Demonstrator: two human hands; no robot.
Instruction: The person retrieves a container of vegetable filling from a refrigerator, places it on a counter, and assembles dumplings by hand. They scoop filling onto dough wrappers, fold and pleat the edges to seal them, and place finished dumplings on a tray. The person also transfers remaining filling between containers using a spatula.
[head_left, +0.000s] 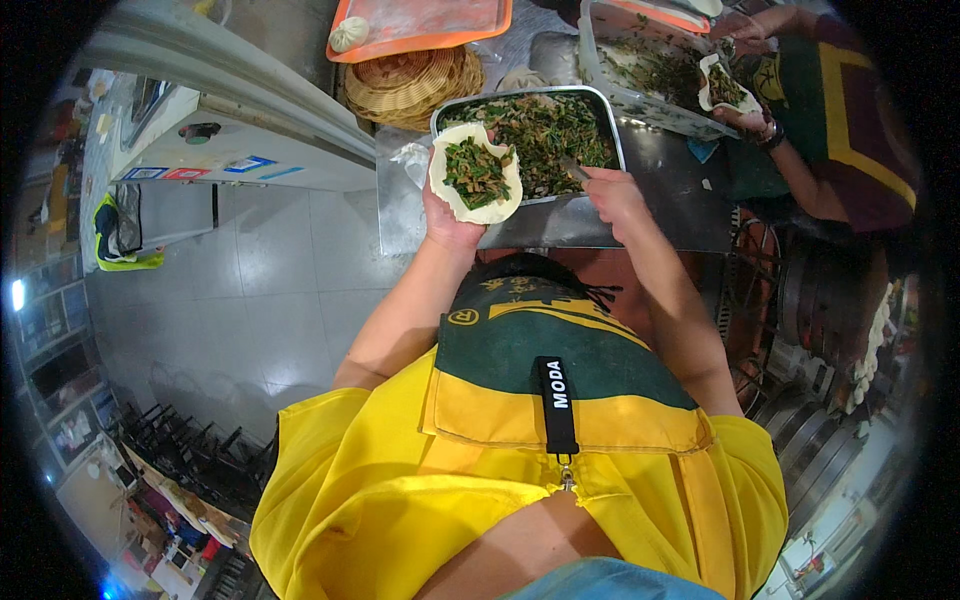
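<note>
On my left hand (452, 225) lies a round dough wrapper (444, 196), its edge slightly curled. Chopped green filling (478, 172) is heaped in the middle of it. My right hand (616, 196) grips a small flat metal spatula (574, 169) whose tip reaches over the filling in a rectangular metal tray (616, 127). That tray holds a chopped green and brown mix (551, 131). The wrapper overlaps the tray's left side from my view.
Beyond the tray are stacked wicker trays (416, 82) and an orange tray (427, 51) bearing one pleated bun (349, 34). At right, a co-worker's hand (742, 120) holds a filled wrapper (721, 86) beside a plastic tub (592, 45). A white appliance (247, 142) stands left of the metal table (667, 217).
</note>
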